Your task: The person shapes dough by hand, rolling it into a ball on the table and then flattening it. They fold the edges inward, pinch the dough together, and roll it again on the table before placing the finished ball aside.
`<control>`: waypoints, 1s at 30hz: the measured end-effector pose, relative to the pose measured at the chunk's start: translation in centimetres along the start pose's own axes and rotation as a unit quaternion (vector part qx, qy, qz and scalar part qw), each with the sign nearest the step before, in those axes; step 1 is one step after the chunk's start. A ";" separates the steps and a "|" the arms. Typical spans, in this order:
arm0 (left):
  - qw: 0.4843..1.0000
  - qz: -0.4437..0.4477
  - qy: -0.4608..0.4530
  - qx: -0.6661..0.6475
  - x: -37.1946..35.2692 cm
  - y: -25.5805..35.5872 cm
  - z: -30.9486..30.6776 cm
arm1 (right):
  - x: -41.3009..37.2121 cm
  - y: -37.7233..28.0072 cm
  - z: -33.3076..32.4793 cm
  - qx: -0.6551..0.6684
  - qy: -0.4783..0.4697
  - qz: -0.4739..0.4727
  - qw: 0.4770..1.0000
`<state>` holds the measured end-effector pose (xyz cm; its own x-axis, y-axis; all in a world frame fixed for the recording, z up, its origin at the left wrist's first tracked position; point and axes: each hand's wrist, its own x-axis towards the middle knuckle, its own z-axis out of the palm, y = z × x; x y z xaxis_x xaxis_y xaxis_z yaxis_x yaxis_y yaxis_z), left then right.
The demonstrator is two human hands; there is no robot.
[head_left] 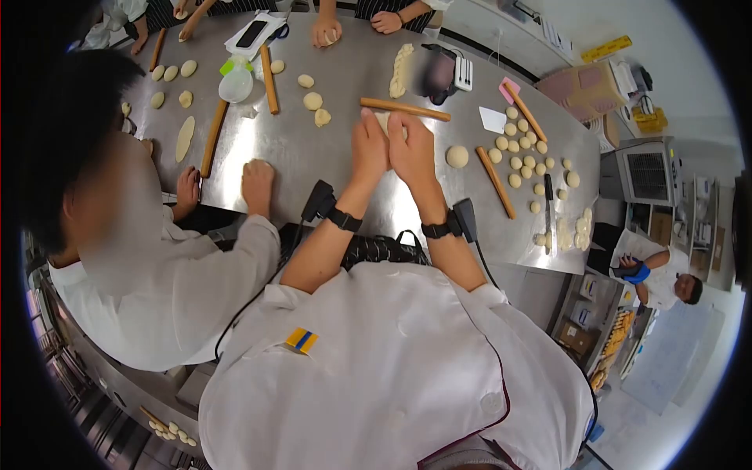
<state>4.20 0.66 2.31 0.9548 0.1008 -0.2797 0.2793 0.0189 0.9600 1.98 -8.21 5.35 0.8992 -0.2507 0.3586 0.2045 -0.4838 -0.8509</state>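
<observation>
My left hand [369, 150], right hand [413, 149] together, fingers [423, 129] curled round dough piece [383, 120]; rolling pin [406, 109] just beyond; dough ball [457, 157] at right.

Piece of dough [382, 121], one. Colour: pale cream. Finish: matte where it shows. State: unbaked, partly covered by my fingers; full outline and thickness hidden, so I cannot tell whether it is round or flat. Pose: held between my left hand [370, 150] and my right hand [412, 147], which stand close together with their fingers bent around it. Visible portion: a small patch in the gap between my hands, toward the fingertips; the underside is out of my sight. Location: over the steel table [337, 160], in front of me, just on my side of a wooden rolling pin [407, 109]. Whether it touches the tabletop, I cannot tell.
</observation>
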 end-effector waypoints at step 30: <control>0.965 -0.128 -0.037 -0.226 1.8 -3.0 -2.9 | -1.5 0.7 2.7 -0.042 -0.077 0.036 0.996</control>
<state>4.81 3.70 -1.05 0.8700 -0.0357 -0.4918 0.4495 0.4672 0.7614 1.80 -5.91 3.18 0.9603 -0.1582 0.2299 0.1110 -0.5393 -0.8347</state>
